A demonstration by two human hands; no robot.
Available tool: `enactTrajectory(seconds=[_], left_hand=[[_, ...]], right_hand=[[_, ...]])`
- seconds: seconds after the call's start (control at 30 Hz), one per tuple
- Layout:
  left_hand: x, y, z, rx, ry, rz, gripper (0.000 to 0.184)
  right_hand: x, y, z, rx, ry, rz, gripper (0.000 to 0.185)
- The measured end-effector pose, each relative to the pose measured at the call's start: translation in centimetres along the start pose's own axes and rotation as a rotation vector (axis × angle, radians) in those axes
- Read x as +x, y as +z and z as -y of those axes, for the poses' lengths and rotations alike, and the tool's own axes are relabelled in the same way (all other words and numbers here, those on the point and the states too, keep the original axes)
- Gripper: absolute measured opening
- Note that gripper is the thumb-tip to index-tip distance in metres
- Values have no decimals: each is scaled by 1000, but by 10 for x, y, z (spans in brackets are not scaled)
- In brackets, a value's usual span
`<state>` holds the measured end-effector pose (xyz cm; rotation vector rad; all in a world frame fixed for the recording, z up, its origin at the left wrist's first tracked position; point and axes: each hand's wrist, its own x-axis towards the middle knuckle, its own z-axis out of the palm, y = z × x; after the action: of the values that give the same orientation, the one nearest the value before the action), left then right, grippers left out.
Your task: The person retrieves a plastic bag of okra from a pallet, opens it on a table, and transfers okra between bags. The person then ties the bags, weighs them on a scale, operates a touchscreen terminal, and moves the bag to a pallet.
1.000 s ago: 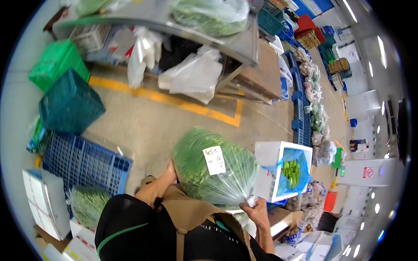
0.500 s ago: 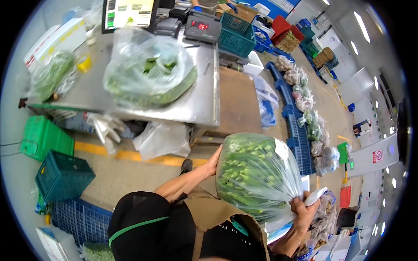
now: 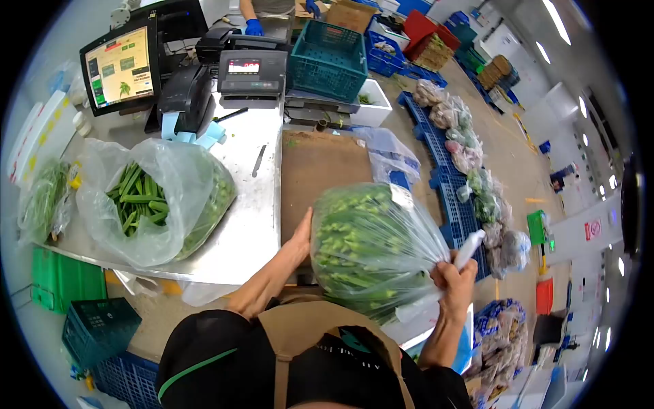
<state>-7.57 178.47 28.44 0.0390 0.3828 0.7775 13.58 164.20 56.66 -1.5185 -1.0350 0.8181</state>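
A large clear plastic bag of leafy green vegetables (image 3: pixel 364 252) is held up in front of my body, a white label on its upper right. My left hand (image 3: pixel 302 234) supports the bag's left side, with its fingers partly hidden behind it. Around the gathered, twisted neck at the right, my right hand (image 3: pixel 454 278) is closed, and the white end sticks out above the fist. Just beyond the bag lies a brown flat platform (image 3: pixel 323 170). An open plastic bag of okra-like green pods (image 3: pixel 225 184) stands on the steel table (image 3: pixel 255 235) to the left.
A scale display (image 3: pixel 252 73), a label printer (image 3: pixel 185 95) and a touch screen (image 3: pixel 121 68) stand on the table. Behind are a green crate (image 3: pixel 330 61) and another person's blue-gloved hand (image 3: pixel 254 27). Blue pallets (image 3: pixel 458 198) with bagged produce line the right.
I have moved nearer the table, and the brown platform shows more fully beyond the bag. The bag has shifted left and slightly up in view, both hands still holding it.
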Motion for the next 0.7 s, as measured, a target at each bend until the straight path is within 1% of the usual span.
enactTrajectory(seconds=[0.07, 0.1, 0.13, 0.2, 0.23, 0.3, 0.33, 0.4, 0.43, 0.5, 0.53, 0.57, 0.6, 0.63, 0.67, 0.7], left_hand=[[19, 6, -18, -37, 46, -103, 70], [26, 8, -28, -51, 72, -156, 71], [41, -5, -38, -77, 92, -203, 73], [61, -26, -50, -114, 128, -264, 72], [68, -34, -57, -133, 148, -293, 71], [81, -47, -68, -82, 266, -439, 66], [80, -54, -70, -61, 320, -521, 63], [78, -63, -70, -2, 354, -611, 57], [77, -64, -77, 39, 384, -648, 55], [70, -66, -80, 173, 420, -653, 52], [67, -65, -73, 253, 440, -708, 53], [64, -68, -71, 336, 456, -755, 54], [58, -70, -68, 429, 443, -739, 55], [43, -27, -66, 555, 380, -914, 53], [37, -25, -62, 653, 384, -905, 53], [30, -23, -58, 757, 389, -891, 53]], right_hand=[[46, 9, -10, 24, 13, 82, 14], [65, 13, -17, 70, 66, 120, 12], [85, 18, -26, 80, 80, 174, 11], [122, 25, -48, 78, 115, 287, 8], [141, 31, -64, 33, 113, 318, 8], [173, 43, -89, -67, 119, 386, 7], [188, 56, -90, -173, 57, 427, 7], [213, 94, -90, -367, -68, 523, 7], [218, 106, -91, -305, -27, 565, 7], [237, 122, -88, -192, 43, 642, 8], [242, 120, -90, -191, 65, 706, 10], [243, 121, -95, -172, 71, 719, 12], [241, 122, -99, -155, 74, 727, 13], [237, 119, -102, -143, 81, 732, 14], [235, 116, -109, -216, 34, 695, 16], [232, 117, -108, -278, -72, 620, 19]])
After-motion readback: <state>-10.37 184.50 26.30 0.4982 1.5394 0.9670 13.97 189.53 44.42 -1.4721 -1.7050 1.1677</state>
